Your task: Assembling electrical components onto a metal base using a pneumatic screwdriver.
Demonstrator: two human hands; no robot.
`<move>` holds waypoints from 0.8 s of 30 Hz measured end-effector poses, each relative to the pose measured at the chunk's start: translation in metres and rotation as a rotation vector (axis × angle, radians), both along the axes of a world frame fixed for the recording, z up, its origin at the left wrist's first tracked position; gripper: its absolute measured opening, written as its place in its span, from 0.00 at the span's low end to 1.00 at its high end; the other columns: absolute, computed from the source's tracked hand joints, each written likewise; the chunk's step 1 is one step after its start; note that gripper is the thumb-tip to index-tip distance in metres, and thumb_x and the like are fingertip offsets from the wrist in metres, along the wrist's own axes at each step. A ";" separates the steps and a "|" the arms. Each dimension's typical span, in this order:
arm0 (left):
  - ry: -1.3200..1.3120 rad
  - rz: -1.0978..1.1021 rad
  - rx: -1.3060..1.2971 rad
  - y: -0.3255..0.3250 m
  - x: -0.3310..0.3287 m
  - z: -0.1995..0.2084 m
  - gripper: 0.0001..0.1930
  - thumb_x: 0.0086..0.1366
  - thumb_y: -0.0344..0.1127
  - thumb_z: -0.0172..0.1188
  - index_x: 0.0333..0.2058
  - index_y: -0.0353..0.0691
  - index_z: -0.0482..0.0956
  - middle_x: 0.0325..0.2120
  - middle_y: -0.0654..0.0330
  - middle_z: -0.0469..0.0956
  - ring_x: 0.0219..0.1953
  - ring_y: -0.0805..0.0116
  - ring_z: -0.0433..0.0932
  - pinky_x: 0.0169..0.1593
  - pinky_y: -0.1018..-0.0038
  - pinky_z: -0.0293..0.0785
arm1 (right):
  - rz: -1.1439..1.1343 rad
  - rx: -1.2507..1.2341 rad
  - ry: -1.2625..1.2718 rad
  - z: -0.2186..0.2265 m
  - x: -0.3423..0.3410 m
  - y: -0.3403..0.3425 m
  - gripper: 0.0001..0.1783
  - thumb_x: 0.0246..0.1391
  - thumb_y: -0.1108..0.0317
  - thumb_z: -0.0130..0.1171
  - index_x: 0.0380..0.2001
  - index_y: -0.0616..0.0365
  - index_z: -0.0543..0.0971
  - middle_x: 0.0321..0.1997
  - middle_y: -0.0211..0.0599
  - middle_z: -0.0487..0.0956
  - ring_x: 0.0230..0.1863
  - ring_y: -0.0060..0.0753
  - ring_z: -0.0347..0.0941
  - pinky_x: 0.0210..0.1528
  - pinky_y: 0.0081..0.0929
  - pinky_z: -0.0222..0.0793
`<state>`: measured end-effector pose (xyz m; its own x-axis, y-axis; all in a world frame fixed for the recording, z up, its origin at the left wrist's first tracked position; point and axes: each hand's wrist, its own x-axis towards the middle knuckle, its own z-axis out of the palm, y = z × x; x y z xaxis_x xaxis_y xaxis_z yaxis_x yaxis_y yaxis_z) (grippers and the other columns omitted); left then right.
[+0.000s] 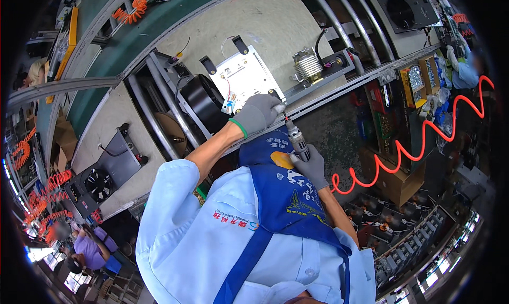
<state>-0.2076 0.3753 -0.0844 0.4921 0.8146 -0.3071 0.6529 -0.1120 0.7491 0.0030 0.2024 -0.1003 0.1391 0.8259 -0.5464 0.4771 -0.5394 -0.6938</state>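
Observation:
My right hand (312, 167), in a grey glove, is wrapped round a silver pneumatic screwdriver (297, 137) in front of my apron. The driver's bit points up and away from me, toward the fingertips of my left hand (256, 115). That gloved hand rests at the near edge of a bright white metal panel (245, 77), its fingers pinched close to the bit. Whatever they hold is too small to make out. Black brackets (240, 45) stand on the panel's far side, and small wires lie near its left corner. Left of the panel is a large black round fan housing (204, 101).
A finned metal motor unit (308, 66) sits right of the panel on the workbench (204, 25). Metal rollers (154, 108) cross the line at both sides. A red coiled air hose (403, 155) stretches to the right. Small-parts bins (416, 81) and a cardboard box (400, 179) stand there too.

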 end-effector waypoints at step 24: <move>0.632 1.042 0.400 0.073 -0.281 -0.041 0.18 0.56 0.39 0.57 0.36 0.27 0.79 0.22 0.51 0.79 0.26 0.63 0.78 0.33 0.65 0.71 | 0.411 -0.330 -0.694 -0.055 0.360 0.146 0.31 0.56 0.42 0.51 0.36 0.63 0.84 0.42 0.62 0.80 0.46 0.58 0.79 0.49 0.47 0.74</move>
<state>-0.4888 0.4482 -0.1255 -0.5714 0.8144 0.1014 0.7958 0.5196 0.3108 0.3628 0.3487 -0.1551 0.2550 0.6981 -0.6691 0.9351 -0.3541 -0.0130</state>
